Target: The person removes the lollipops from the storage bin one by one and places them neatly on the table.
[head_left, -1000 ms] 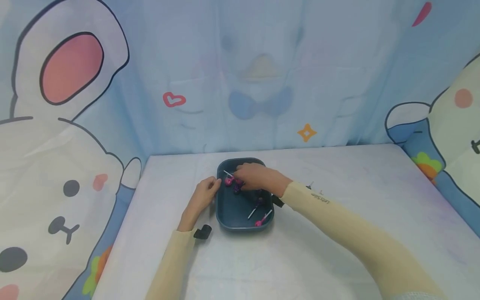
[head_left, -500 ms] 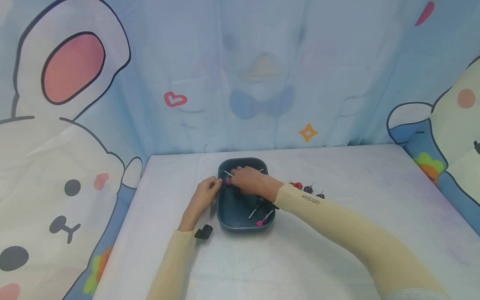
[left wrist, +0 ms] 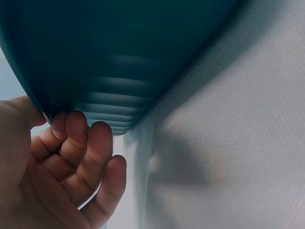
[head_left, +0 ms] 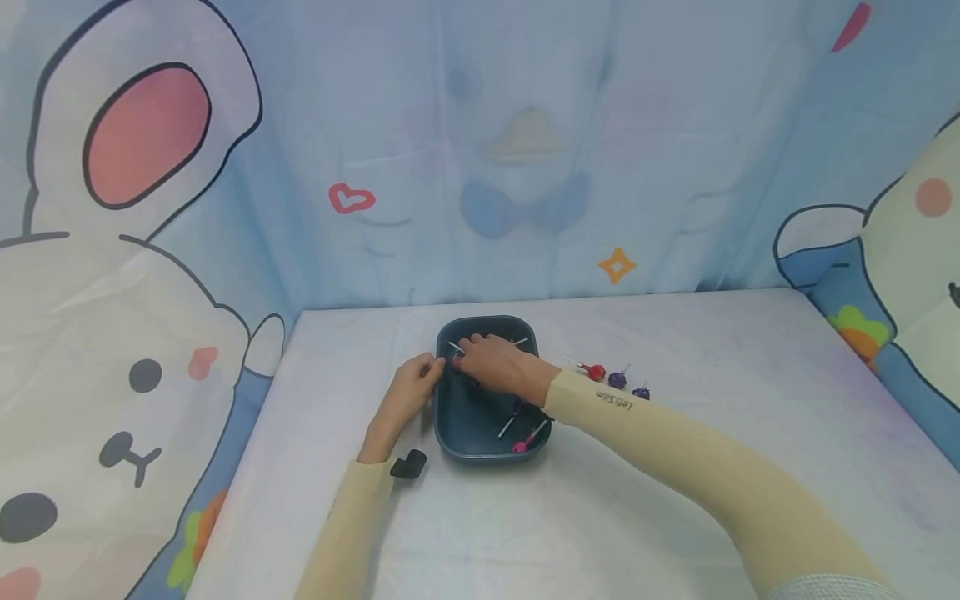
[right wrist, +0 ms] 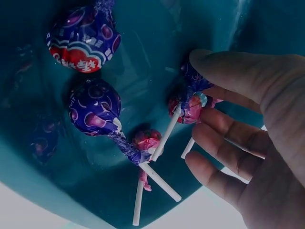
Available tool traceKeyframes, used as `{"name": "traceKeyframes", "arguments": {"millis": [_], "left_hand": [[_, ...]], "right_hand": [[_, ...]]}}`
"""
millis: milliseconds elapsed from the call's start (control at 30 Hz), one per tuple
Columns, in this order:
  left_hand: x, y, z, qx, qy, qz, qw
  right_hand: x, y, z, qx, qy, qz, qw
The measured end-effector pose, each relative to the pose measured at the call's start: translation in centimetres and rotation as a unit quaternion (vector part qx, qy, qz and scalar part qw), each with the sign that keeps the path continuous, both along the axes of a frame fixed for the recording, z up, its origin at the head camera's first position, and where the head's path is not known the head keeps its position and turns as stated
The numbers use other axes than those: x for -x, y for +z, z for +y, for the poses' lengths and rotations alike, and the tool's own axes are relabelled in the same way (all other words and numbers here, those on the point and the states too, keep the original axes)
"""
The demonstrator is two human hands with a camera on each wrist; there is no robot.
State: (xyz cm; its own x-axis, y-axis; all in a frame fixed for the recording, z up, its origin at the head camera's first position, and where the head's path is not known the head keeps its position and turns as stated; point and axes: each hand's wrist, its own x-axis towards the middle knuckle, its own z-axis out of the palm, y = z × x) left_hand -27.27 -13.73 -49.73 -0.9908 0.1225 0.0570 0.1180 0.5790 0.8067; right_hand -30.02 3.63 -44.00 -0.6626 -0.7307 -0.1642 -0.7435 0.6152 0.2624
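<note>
A dark teal tray (head_left: pixel 468 425) with rounded corners stands on the table. My left hand (head_left: pixel 408 387) grips its left rim; in the left wrist view the thumb is over the edge and the fingers curl against the outer wall (left wrist: pixel 143 43). My right hand (head_left: pixel 498 364) reaches into the far part of the tray. In the right wrist view its thumb and index finger pinch a purple-wrapped lollipop (right wrist: pixel 191 78), which overlaps a pink lollipop (right wrist: pixel 190 109). Beside them lie two purple lollipops and another pink lollipop (right wrist: pixel 147 139), white sticks pointing toward the wall.
At the tray's near right corner lie a pink lollipop (head_left: pixel 521 447) and a dark purple one. On the table right of the tray are a red lollipop (head_left: pixel 596 372) and two purple lollipops (head_left: pixel 617 380). A printed curtain (head_left: pixel 517 167) hangs behind the table.
My right hand has shifted left and slightly nearer inside the tray, covering lollipops there. Its sleeve moved off the lollipops on the table, which now show. The left hand keeps its grip.
</note>
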Motion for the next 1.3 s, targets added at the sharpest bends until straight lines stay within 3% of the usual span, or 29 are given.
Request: {"name": "traceKeyframes", "arguments": {"millis": [667, 967, 1300], "left_hand": [[-0.1, 0.1, 0.3, -0.01, 0.004, -0.014, 0.9998], [-0.3, 0.2, 0.3, -0.001, 0.006, -0.014, 0.9999], [-0.2, 0.1, 0.2, -0.007, 0.009, -0.012, 0.9999]], "right_hand": [[0.1, -0.2, 0.5, 0.027, 0.011, -0.009, 0.9995], [0.2, 1.0, 1.0, 0.022, -0.012, -0.036, 0.999], [0.1, 1.8, 1.9, 0.052, 0.004, -0.047, 0.9975]]}}
